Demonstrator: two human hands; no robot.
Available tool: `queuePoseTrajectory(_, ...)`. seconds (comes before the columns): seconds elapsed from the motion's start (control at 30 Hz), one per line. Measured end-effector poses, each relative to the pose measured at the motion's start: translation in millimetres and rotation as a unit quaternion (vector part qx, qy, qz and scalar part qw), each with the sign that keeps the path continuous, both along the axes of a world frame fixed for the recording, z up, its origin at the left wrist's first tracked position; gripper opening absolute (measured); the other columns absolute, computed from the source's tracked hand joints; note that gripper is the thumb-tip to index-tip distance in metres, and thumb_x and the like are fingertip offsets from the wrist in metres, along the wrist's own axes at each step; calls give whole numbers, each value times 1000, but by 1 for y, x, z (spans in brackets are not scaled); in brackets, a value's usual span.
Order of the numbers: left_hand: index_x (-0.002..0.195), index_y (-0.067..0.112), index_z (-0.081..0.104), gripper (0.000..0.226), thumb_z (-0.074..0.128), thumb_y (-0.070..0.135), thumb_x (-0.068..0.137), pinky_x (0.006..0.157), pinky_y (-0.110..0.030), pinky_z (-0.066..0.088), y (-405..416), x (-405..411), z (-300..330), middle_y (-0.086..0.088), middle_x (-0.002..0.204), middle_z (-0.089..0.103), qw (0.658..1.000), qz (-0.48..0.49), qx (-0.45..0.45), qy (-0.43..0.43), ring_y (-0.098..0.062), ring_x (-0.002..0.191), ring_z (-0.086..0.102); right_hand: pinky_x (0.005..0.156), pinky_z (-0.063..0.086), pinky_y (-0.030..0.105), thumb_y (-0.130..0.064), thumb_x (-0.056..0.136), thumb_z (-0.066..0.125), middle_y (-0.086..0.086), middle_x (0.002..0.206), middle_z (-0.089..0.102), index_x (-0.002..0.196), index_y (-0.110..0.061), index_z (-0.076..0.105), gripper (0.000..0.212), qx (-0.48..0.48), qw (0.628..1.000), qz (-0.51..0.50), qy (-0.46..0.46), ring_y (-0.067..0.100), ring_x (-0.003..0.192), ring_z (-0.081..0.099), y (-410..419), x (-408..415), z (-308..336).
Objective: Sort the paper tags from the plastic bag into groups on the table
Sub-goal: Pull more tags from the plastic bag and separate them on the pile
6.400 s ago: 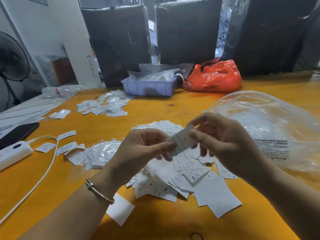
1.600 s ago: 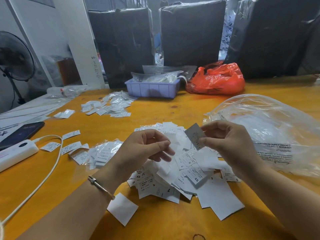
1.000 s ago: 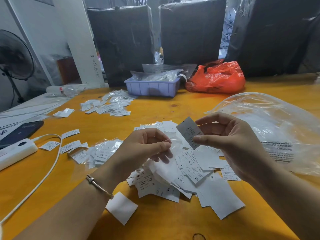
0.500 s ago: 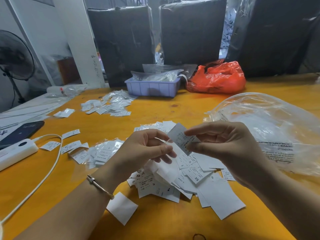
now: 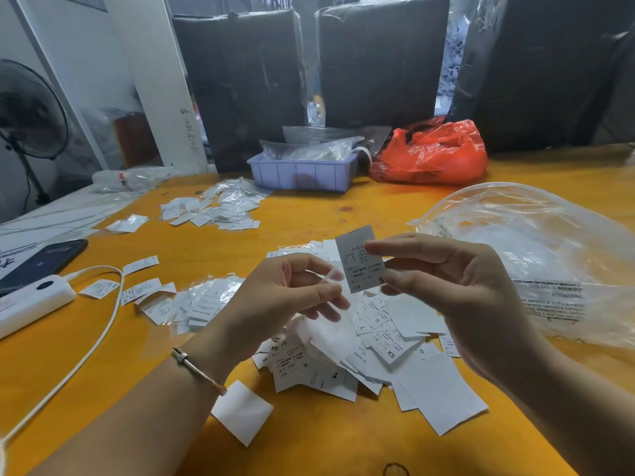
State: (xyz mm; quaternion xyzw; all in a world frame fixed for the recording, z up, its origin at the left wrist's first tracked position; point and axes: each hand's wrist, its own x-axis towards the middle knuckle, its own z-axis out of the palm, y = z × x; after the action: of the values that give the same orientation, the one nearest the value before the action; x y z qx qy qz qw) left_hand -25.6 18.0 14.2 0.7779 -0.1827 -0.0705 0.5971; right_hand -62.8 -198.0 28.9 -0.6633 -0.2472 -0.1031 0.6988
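Centre frame, the right hand (image 5: 460, 286) has a single paper tag (image 5: 359, 257) up off the surface, its grip a pinch of thumb and forefinger on the tag's right edge; the tag stands nearly upright, printed side to the camera, an S at its lower right corner. The left hand (image 5: 278, 297) hovers just left of it, fingers loosely curled; something thin and clear may sit at the fingertips, though I cannot tell whether it grips anything. Below both hands lies the unsorted heap of tags (image 5: 371, 341), sizes S, L and XS readable; one blank white square (image 5: 242, 410) sits apart, lower centre. Right of frame, the big clear plastic bag (image 5: 536, 255) lies slumped on the orange surface (image 5: 309, 214), printed warning text facing us. Sorted groups show at left: a small pile in clear sleeves (image 5: 202, 300) beside the left wrist; a larger spread (image 5: 220, 209) further back; a few loose tags (image 5: 137, 286) near the white cable (image 5: 103, 324). A lilac tray (image 5: 302, 173) and a red bag (image 5: 433, 152) sit at the back edge.
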Motion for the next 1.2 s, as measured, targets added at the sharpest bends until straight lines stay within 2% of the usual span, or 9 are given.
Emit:
queuePoseTrajectory(0.1,100,16,70,19,71,22,82,63,-21,55,1,0,1,-9,89,78,1000,-1,-27,1,-22,75,74,64,52,19,1,70,52,7,88,76,96,-12,76,38,25,999,-2,34,14,76,68,0,2,0)
queuePoseTrajectory(0.3,92,23,74,9,71,21,84,63,-22,56,0,-2,2,-11,89,77,999,-10,-50,-9,-23,74,74,62,54,22,12,74,45,12,91,76,101,-6,73,43,37,998,21,53,24,82,73,-1,2,0)
queuePoseTrajectory(0.5,98,14,71,20,72,25,81,64,-22,56,1,-3,4,-10,88,77,999,-7,-47,-12,-21,73,74,62,56,24,5,79,52,12,92,76,99,-8,74,32,38,997,15,64,28,83,73,-1,2,0)
queuePoseTrajectory(0.6,98,13,70,22,72,25,80,63,-21,55,0,-3,4,-10,87,77,999,-7,-46,-11,-21,73,74,61,56,23,7,87,55,6,90,76,95,-11,76,28,20,998,-14,50,21,82,72,0,1,0)
queuePoseTrajectory(0.7,95,11,71,17,74,24,83,63,-23,56,1,-4,4,-11,88,77,999,-17,-43,-8,-24,74,74,57,52,18,-9,81,70,-2,88,77,88,-17,77,13,5,999,-43,31,12,78,69,2,-1,2)
queuePoseTrajectory(0.77,93,10,71,19,73,25,83,62,-23,56,0,-5,4,-12,90,77,999,-32,-40,2,-26,76,75,54,50,17,-18,72,72,-1,84,77,84,-21,78,13,0,998,-65,26,9,71,66,3,-1,3)
queuePoseTrajectory(0.9,90,11,73,17,72,28,84,61,-22,56,-1,-6,5,-13,93,77,997,-64,-41,23,-29,83,76,51,44,11,4,72,74,4,77,75,90,-17,76,28,15,995,-94,27,3,60,61,0,3,3)
queuePoseTrajectory(1.03,89,14,71,14,71,28,86,61,-23,57,-2,-6,5,-13,94,77,997,-66,-41,26,-30,85,76,50,48,19,10,73,73,11,84,71,111,-27,69,53,2,994,-105,41,11,62,64,-5,6,4)
queuePoseTrajectory(1.2,88,12,71,16,70,27,85,63,-23,57,-2,-7,6,-12,94,77,997,-62,-41,14,-28,87,76,54,53,21,6,78,68,6,82,74,96,-21,74,32,-3,992,-120,47,15,66,68,-8,7,5)
